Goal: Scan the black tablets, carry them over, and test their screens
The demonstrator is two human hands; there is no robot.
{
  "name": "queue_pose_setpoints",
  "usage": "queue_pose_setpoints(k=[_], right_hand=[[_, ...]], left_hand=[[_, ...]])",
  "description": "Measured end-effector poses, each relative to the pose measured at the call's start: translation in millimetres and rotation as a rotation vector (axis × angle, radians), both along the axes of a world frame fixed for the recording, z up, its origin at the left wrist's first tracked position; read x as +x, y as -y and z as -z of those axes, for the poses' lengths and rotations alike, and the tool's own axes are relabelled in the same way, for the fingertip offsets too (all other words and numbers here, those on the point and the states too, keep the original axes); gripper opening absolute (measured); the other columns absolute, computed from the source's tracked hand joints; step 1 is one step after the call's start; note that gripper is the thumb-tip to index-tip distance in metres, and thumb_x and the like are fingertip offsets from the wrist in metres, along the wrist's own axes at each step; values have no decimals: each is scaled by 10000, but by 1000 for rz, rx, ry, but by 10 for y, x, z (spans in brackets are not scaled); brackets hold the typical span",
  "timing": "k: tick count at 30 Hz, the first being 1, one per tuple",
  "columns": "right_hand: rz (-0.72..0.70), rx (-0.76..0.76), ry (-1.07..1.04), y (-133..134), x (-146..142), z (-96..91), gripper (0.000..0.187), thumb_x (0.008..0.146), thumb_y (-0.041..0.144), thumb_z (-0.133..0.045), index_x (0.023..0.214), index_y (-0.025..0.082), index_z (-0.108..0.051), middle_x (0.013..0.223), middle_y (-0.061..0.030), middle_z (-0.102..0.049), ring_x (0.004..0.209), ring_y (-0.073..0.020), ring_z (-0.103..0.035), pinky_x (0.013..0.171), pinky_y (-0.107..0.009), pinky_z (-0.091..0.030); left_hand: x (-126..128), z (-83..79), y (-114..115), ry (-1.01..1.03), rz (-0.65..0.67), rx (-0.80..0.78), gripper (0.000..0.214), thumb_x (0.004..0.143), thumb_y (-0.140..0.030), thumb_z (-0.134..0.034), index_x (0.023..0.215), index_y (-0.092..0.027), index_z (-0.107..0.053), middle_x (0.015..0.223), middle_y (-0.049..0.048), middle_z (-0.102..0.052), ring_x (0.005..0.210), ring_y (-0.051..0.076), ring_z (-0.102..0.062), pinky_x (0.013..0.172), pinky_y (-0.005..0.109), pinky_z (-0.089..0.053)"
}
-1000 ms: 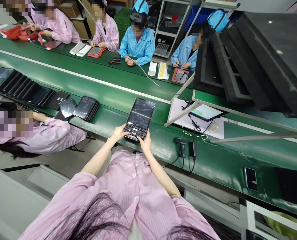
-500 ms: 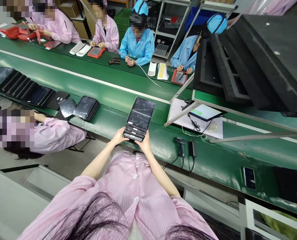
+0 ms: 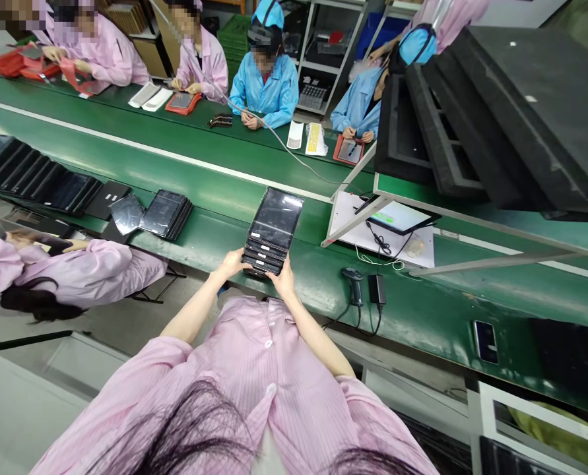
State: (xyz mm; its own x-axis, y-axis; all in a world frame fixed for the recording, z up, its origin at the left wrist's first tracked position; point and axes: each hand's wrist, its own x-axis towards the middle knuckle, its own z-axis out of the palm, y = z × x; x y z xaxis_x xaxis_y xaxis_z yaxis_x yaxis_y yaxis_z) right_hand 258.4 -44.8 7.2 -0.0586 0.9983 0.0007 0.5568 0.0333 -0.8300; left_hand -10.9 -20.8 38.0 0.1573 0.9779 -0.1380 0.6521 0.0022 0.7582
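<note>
A stack of several black tablets point(image 3: 276, 218) stands in front of me at the near edge of the green bench. My left hand point(image 3: 233, 264) grips the stack's near left corner, thumb on the front side. At the near right corner, my right hand point(image 3: 282, 277) closes on the same stack. The top tablet has a glossy screen and sits farther forward than those beneath, so the near edges form steps with small white labels. Whether the bottom tablet touches the bench I cannot tell.
Left on the bench stand a smaller tablet stack point(image 3: 165, 214) and a long row of tablets point(image 3: 31, 171). To the right are a barcode scanner point(image 3: 354, 285), a power adapter point(image 3: 377, 290), a lit tablet point(image 3: 397, 216) under a rack with black foam trays point(image 3: 511, 125), and a phone point(image 3: 486, 342). Co-workers sit opposite and at left.
The view has shifted slightly, so the bench items appear a little farther left. Both hands stay on the tablet stack. The co-worker at left has moved an arm and head.
</note>
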Motion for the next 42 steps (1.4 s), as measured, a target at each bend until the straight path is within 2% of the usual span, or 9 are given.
queue_pose_setpoints(k=[9,17,21,24,28,31,33,37,42], right_hand=[[65,-32,78,-71,-43,15,1159,859,406,-868,1808,207,-231,1529,-195,-711,1350,-402,-688,1164,-594,-547],[48,7,41,-81,-34,1,1138,858,370,-856,1808,225,-246,1743,-177,-531,1451,-390,-609,1244,-588,-492],[-189,-68,-158,-42,274,61,1185,826,385,-874,1816,233,-241,1763,-162,-510,1508,-341,-595,1231,-537,-527],[-323,-188,-278,80,716,176,1023,819,375,-866,1742,254,-442,1691,-139,-604,1386,-301,-704,1151,-492,-592],[140,-218,51,150,1552,292,637,894,318,-746,1521,223,-681,1539,-114,-726,1398,-288,-700,1227,-482,-544],[529,-234,273,48,2281,275,701,944,243,-615,1617,70,-532,1649,-279,-577,1580,-372,-535,1324,-565,-415],[666,-280,352,-43,2707,253,785,933,220,-610,1667,14,-421,1683,-359,-487,1614,-427,-481,1327,-596,-385],[689,-487,413,-165,3192,317,695,849,233,-726,1518,96,-598,1436,-294,-713,1380,-418,-708,1153,-505,-555],[616,-693,404,-188,3164,496,409,792,256,-779,1188,153,-753,1031,-210,-830,1097,-413,-832,958,-468,-624]], left_hand=[[74,-216,-85,-68,-125,-125,597,805,-279,-967,1363,-227,-761,1211,135,-874,1153,340,-823,1020,374,-618],[-15,-313,-37,12,-69,-149,643,785,-368,-980,1382,-227,-786,1326,122,-853,1272,347,-794,1127,410,-604],[-97,-476,-204,214,-202,-148,691,893,-574,-871,1449,-177,-765,1551,180,-734,1469,368,-681,1236,463,-541],[8,-675,-479,449,-373,-113,645,1051,-610,-661,1505,-156,-722,1618,203,-676,1507,334,-655,1185,452,-584],[278,-850,-765,543,-498,-96,544,985,-511,-787,1373,-130,-794,1505,192,-761,1429,321,-716,1225,460,-566],[373,-812,-803,608,-580,-75,517,885,-443,-887,1291,-130,-823,1454,179,-793,1419,328,-725,1290,494,-516],[377,-737,-787,644,-606,-94,509,843,-430,-925,1257,-148,-834,1420,170,-812,1414,346,-729,1295,529,-512],[405,-652,-739,674,-722,-66,424,846,-337,-929,1220,-162,-832,1447,171,-797,1431,338,-721,1324,524,-488],[533,-731,-665,651,-806,-98,403,886,-358,-893,1233,-160,-838,1410,163,-817,1407,337,-737,1306,526,-507]])
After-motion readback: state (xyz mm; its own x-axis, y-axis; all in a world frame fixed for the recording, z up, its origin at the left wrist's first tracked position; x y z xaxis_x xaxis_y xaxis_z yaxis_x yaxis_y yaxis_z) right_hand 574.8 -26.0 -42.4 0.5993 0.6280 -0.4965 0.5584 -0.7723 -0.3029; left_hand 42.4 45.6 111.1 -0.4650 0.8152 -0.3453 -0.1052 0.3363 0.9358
